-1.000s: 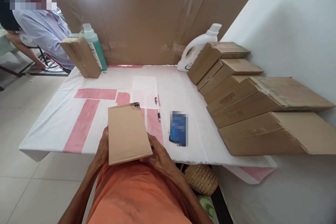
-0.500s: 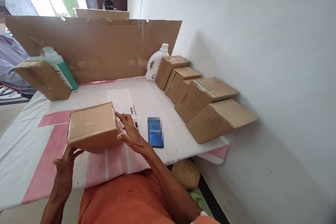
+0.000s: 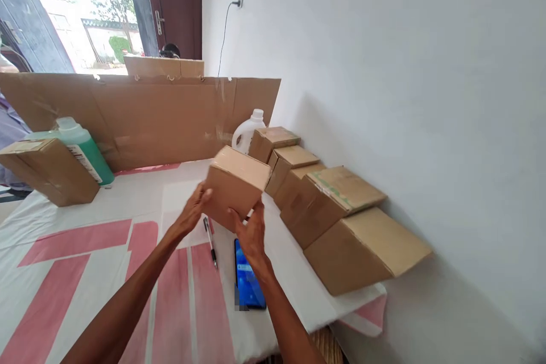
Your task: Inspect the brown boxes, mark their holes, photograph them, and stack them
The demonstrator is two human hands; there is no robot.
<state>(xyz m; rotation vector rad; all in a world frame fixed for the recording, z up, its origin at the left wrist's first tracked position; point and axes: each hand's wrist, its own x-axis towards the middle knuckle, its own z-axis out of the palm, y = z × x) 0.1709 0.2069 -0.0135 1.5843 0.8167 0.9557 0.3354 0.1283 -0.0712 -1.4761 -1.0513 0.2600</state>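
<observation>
I hold a small sealed cardboard box [image 3: 236, 185] in the air above the table, tilted, close to a row of leaning boxes [image 3: 328, 205] along the right wall. My left hand [image 3: 193, 209] grips its left side. My right hand [image 3: 251, 233] supports it from below at the front. Beneath the box lie a pen [image 3: 210, 242] and a blue phone [image 3: 246, 278] on the white and pink table cover [image 3: 85, 261].
A large cardboard sheet [image 3: 162, 119] stands along the table's back edge. A white jug [image 3: 246, 131] is at the back right. A green bottle [image 3: 83, 151] and another leaning box [image 3: 49, 170] are at the back left. The white wall runs along the right.
The box went from my lap up over the table and now forward and to the right, toward the row of boxes. The view has turned right and up.
</observation>
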